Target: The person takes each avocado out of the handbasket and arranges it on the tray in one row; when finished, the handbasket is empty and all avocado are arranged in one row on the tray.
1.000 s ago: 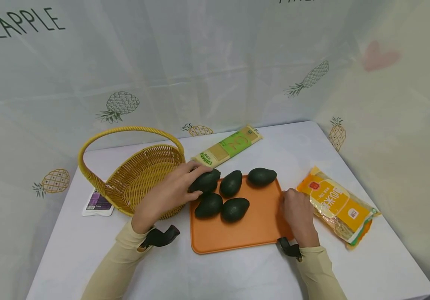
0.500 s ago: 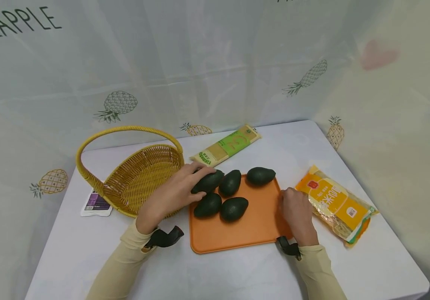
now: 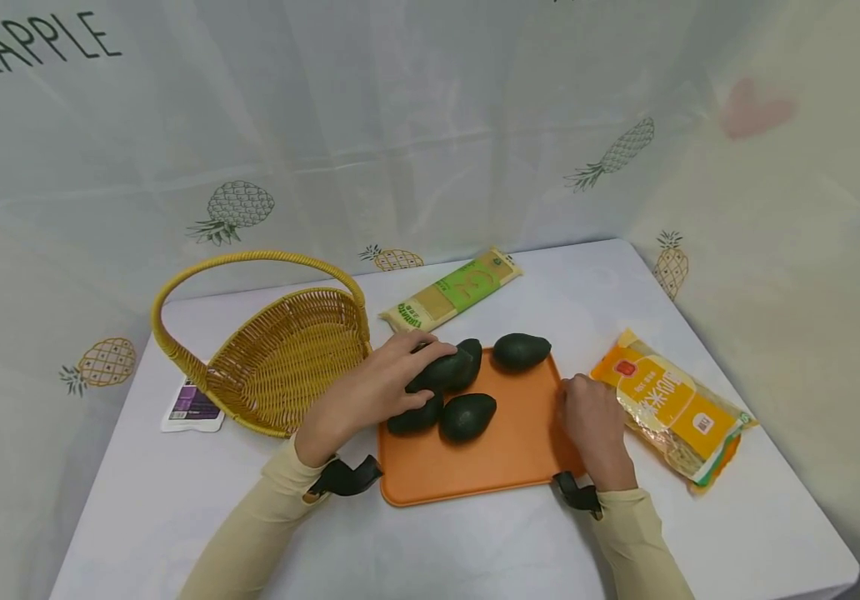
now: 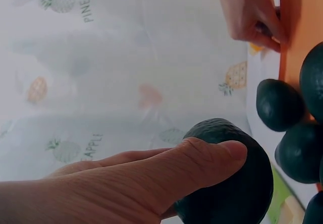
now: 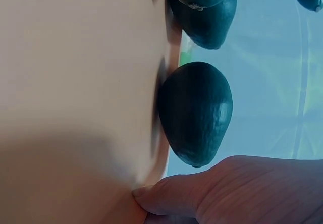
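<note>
A dark green avocado (image 3: 437,373) is in my left hand (image 3: 370,387), above the left part of the orange tray (image 3: 475,475). In the left wrist view my thumb lies across that held avocado (image 4: 237,199), its underside hidden. Several other avocados rest on the tray: one at the back right (image 3: 522,352), one in front (image 3: 467,417), and others partly covered by the left hand. My right hand (image 3: 598,429) grips the tray's right edge. The right wrist view has its thumb (image 5: 171,193) pressed on the tray's surface, beside the rim.
Left of the tray stands a yellow wicker basket (image 3: 295,358) with a tall handle, a purple-and-white packet (image 3: 193,408) partly under it. A green noodle packet (image 3: 460,292) lies behind the tray. An orange noodle bag (image 3: 673,408) lies to the right.
My left hand has moved right with the avocado, from the tray's left back corner to over the neighbouring avocados. The right hand stays at the tray's edge.
</note>
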### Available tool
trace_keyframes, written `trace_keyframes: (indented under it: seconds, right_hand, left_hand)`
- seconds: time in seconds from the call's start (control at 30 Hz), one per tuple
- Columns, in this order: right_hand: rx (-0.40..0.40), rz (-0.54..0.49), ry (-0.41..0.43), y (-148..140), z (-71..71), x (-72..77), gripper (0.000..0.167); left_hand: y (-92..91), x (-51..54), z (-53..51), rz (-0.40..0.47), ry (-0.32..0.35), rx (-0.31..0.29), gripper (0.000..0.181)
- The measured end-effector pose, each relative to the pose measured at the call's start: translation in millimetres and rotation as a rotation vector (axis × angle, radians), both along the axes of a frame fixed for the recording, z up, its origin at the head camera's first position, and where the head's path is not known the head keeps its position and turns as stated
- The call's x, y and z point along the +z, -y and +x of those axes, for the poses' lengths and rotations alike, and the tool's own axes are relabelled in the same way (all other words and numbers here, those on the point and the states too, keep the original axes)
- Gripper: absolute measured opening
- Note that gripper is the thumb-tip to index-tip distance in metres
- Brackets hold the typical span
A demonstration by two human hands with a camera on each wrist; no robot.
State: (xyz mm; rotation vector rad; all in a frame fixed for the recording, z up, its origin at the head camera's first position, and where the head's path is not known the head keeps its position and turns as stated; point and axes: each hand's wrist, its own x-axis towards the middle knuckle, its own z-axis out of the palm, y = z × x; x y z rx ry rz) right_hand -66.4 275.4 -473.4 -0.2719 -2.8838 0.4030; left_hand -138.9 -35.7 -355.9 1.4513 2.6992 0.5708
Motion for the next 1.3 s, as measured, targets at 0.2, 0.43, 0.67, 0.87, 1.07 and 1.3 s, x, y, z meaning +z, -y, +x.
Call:
trace_keyframes:
  seconds: [0.2,0.43,0.67,0.87,1.07,1.3]
  right_hand:
    - [-0.005,-0.01,0.01,-0.3,-0.4,1.0,0.012]
    - [-0.015,-0.025,0.042,-0.1,-0.4,2.1,0.012]
    - [-0.024,-0.025,0.041,-0.1,-0.3,2.1,0.012]
    - [-0.02,-0.02,0.005,0.2,0.0,0.5,0.013]
    - [-0.008,-0.011,0.015,0.1,0.4,0.7,0.011]
    - [-0.007,-0.01,0.017,0.2,0.5,1.0,0.01]
  left_hand:
    - [-11.7,-1.8,1.1,-0.011,-0.007,-0.041,0.063]
    - [-25.6,-8.0,0.7,-0.026,-0.005,-0.072,0.064]
    - [-39.6,-11.5,1.8,-0.054,0.012,-0.101,0.065]
    - [-51.7,-14.6,4.1,-0.059,-0.009,-0.133,0.063]
    - [-56.6,-19.0,5.1,-0.064,-0.046,-0.142,0.062]
    - [-60.6,-23.3,5.1,-0.065,-0.074,-0.154,0.062]
